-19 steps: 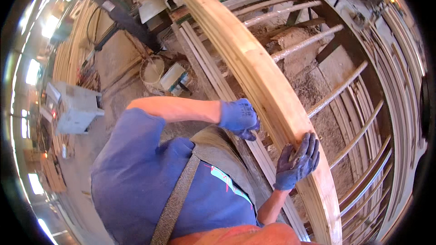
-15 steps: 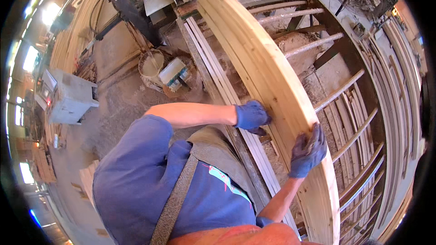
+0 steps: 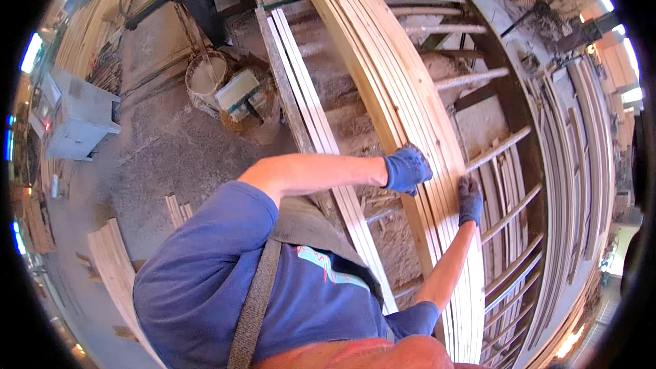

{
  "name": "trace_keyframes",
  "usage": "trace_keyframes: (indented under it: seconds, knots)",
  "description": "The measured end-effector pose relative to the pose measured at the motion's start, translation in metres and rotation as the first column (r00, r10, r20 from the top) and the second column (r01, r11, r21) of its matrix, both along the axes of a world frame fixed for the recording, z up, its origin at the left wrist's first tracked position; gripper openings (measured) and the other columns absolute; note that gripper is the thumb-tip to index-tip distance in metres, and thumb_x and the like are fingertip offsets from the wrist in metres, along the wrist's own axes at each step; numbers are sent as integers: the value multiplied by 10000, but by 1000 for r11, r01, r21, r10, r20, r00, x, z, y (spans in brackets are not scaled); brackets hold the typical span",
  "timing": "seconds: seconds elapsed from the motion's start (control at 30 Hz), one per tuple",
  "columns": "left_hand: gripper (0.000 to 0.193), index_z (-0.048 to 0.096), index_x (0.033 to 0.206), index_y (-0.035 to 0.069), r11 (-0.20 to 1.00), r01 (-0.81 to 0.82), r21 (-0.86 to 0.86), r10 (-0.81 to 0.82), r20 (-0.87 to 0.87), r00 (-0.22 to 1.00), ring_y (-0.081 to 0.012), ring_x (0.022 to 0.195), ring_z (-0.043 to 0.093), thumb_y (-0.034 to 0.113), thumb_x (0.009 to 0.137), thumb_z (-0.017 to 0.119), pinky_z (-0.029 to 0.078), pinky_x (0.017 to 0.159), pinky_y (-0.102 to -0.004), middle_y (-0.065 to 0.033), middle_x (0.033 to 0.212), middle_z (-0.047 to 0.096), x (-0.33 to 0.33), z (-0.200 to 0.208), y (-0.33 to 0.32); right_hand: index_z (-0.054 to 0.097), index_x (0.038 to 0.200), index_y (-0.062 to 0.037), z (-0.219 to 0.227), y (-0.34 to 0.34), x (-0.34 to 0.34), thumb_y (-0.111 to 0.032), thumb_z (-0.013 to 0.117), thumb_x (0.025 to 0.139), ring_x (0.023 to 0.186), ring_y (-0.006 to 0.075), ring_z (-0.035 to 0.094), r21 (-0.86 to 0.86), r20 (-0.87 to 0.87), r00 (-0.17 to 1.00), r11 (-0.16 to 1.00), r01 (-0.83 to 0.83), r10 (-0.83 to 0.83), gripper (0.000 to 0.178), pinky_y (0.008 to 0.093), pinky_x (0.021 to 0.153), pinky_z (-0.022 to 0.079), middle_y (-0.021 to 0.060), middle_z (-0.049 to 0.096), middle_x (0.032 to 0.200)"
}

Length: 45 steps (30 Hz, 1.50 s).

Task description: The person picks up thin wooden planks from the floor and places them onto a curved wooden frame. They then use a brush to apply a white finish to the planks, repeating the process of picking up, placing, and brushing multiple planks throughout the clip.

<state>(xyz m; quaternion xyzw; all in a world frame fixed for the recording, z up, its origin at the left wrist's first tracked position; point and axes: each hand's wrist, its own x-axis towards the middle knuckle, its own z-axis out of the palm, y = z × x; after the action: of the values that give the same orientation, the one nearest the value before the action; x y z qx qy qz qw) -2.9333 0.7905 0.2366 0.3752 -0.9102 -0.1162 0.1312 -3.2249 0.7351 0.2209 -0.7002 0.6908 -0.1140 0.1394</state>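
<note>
A person's blue-gloved left hand [image 3: 408,169] lies on top of a long bundle of pale wooden boards [image 3: 403,96]; the gloved right hand [image 3: 469,201] is at its right edge. Both hands' fingers are bent; whether they grip cannot be told. The bundle lies across rollers [image 3: 498,148], right of 2 thin strips [image 3: 307,85]. Farther left, a round bucket [image 3: 192,87] on the floor contains something pale, too unclear to identify. Beyond stands a grey cabinet [image 3: 82,113].

No words or numbers could be read. A turquoise printed patch [image 3: 331,271] with jagged red lines marked the blue shirt [image 3: 205,277] (just beside the grey apron [image 3: 314,227]); any lettering there was too small to tell.
</note>
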Motion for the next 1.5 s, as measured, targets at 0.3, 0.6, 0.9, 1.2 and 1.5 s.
trace_keyframes:
  seconds: [0.3, 0.6, 0.9, 1.2, 1.5]
  knots:
    - [415, 603, 895, 136, 972, 7, -235, -6, 7, 1000, -262, 793, 591, 506, 717, 664, 448, 688, -464, -73, 820, 573, 48, 7, 88, 646, 1092, -69, 11, 95, 52, -472, 561, 921, 833, 453, 649, -18, 1, 999, 999, 36, -36, 446, 519, 725, 506, 238, 684, 922]
    - [363, 631, 1005, 119, 998, -60, 27, 65, -274, 960, -293, 860, 605, 411, 791, 661, 452, 780, -458, -91, 911, 617, 82, 14, 134, 643, 1050, -94, 15, 130, 51, -477, 548, 922, 887, 421, 627, 76, 2, 999, 996, 39, -39, 414, 471, 733, 496, 230, 661, 981]
    - [563, 516, 1317, 51, 858, -514, 10, 481, -367, 796, -343, 1133, 599, 436, 915, 598, 466, 1005, -435, -194, 1233, 603, 292, 41, 25, 658, 1010, -50, 8, 124, 46, -415, 521, 965, 808, 295, 645, 99, 206, 976, 994, 55, -75, 392, 407, 715, 491, 174, 674, 891]
    - [543, 491, 1331, 23, 498, -866, 48, 775, -473, 420, -281, 1208, 556, 377, 935, 604, 458, 1009, -391, -186, 1290, 582, 535, -54, -214, 639, 1074, 3, 14, 7, 191, -264, 553, 979, 798, 179, 591, 54, 317, 943, 990, -130, 106, 296, 327, 734, 490, 117, 657, 851]
    - [424, 417, 1393, 28, 845, -278, 457, 530, -789, 311, -263, 1328, 407, 166, 992, 422, 369, 1091, -372, -89, 1465, 410, 594, -134, -276, 656, 1105, -61, -4, -22, 232, -432, 448, 979, 865, 434, 643, 205, -16, 997, 976, -69, 74, 443, 497, 730, 501, 245, 671, 918]
